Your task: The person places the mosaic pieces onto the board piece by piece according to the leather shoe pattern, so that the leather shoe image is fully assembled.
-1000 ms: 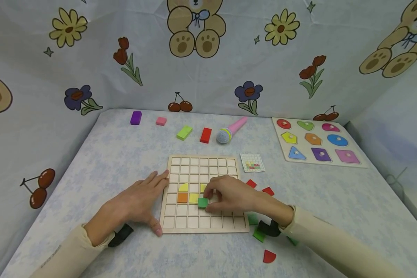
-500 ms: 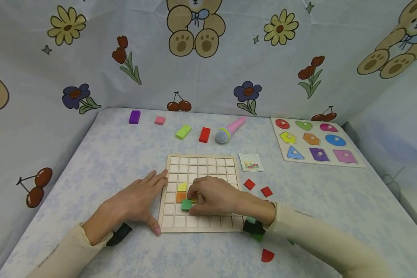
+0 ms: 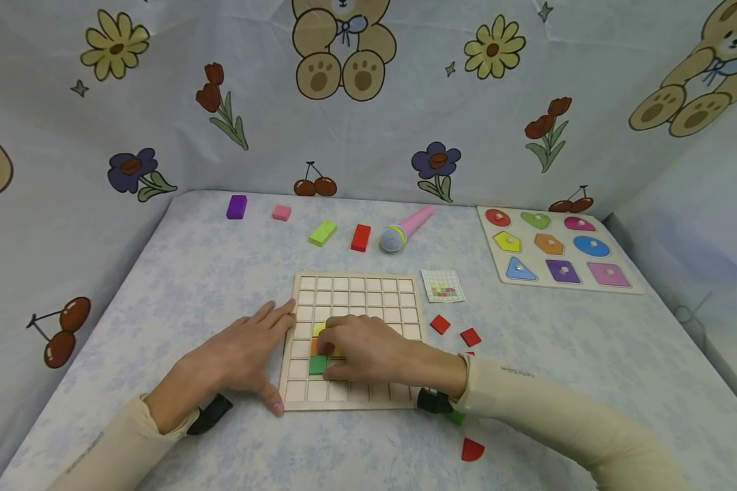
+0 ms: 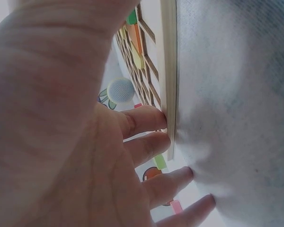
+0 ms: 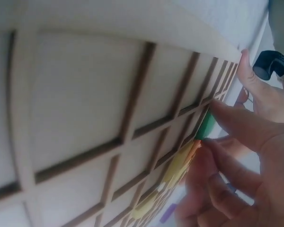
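Observation:
A wooden grid board [image 3: 373,299] lies before me on the table. My right hand [image 3: 368,349] is over its lower left part and pinches a green square tile [image 3: 317,366] between thumb and finger, right at a cell below an orange tile [image 3: 313,348]. In the right wrist view the green tile [image 5: 206,126] shows at the thumb and fingertip, level with the grid. A yellow tile [image 3: 319,329] sits above the orange one; another is partly hidden by the fingers. My left hand [image 3: 233,356] rests with spread, fairly straight fingers along the board's left edge.
Right of the board lie a small pattern card [image 3: 443,286], a red tile [image 3: 439,324], another red tile [image 3: 470,337] and a red quarter-round piece [image 3: 472,449]. Behind are a pink microphone [image 3: 405,229], several coloured blocks and a shape puzzle [image 3: 553,279]. My right sleeve covers some green pieces.
My right hand has carried the green tile left across the board and down to the cell below the orange tile. The left hand stays at the board's edge.

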`<state>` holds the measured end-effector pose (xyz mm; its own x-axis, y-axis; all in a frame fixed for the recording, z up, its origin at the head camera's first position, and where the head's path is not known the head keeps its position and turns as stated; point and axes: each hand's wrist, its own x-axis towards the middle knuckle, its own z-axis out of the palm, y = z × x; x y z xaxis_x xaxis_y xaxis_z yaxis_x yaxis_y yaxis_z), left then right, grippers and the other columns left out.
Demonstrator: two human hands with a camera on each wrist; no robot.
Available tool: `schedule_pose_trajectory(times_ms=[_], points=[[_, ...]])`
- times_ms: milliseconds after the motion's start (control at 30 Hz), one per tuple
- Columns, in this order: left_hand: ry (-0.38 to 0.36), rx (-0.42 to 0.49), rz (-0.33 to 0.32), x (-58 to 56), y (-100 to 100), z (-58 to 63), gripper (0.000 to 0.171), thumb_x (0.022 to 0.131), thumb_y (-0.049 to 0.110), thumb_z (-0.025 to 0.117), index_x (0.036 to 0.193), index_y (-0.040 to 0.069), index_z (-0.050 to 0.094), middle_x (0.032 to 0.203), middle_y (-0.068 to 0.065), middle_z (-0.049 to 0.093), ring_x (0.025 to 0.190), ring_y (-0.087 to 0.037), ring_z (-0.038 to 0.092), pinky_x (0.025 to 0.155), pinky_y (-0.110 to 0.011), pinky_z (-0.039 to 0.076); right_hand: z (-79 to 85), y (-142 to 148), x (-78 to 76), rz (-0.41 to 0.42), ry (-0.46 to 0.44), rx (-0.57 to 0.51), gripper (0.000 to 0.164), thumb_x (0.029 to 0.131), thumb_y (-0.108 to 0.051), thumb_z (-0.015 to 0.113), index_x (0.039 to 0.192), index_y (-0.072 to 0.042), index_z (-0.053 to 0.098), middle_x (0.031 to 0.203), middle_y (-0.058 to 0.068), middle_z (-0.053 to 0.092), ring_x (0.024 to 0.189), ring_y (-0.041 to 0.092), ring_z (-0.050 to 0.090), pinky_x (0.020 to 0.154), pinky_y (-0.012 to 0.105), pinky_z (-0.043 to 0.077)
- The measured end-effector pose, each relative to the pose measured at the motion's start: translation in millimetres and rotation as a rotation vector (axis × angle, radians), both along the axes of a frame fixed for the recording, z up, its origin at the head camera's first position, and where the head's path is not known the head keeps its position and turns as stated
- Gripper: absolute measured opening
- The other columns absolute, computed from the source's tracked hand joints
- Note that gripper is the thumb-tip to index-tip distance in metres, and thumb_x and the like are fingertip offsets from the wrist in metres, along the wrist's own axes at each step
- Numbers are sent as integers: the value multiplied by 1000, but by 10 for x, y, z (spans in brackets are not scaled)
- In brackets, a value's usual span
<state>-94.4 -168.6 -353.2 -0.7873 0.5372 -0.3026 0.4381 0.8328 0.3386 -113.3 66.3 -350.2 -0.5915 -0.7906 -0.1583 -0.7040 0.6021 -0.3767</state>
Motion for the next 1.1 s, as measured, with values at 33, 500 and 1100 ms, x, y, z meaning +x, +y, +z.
schedule_pose_trajectory(times_ms=[33, 500, 1100], points=[[1, 2, -1, 0, -3, 4, 135, 48, 74, 84, 151, 4, 34, 167, -18, 14, 150, -49, 17, 108, -67, 33, 1, 1, 7, 4, 6, -1, 22, 87, -29, 79, 107, -20, 74, 100, -10, 64, 80, 2, 57, 66, 18, 50], [8, -5, 2, 1, -4, 6, 135, 46, 74, 84, 151, 4, 34, 167, -17, 15, 151, -48, 17, 109, -67, 32, 32, 169, 252, 219, 377, 162, 31, 101, -27, 59, 131, -26, 67, 115, -5, 58, 98, 9, 55, 75, 22, 54], [14, -12, -1, -2, -6, -18, 138, 46, 73, 85, 153, 4, 31, 167, -17, 13, 151, -48, 16, 109, -68, 32, 143, 934, 68, -24, 18, 17, 43, 98, -33, 65, 140, -23, 59, 132, -3, 58, 119, 15, 51, 98, 35, 51]])
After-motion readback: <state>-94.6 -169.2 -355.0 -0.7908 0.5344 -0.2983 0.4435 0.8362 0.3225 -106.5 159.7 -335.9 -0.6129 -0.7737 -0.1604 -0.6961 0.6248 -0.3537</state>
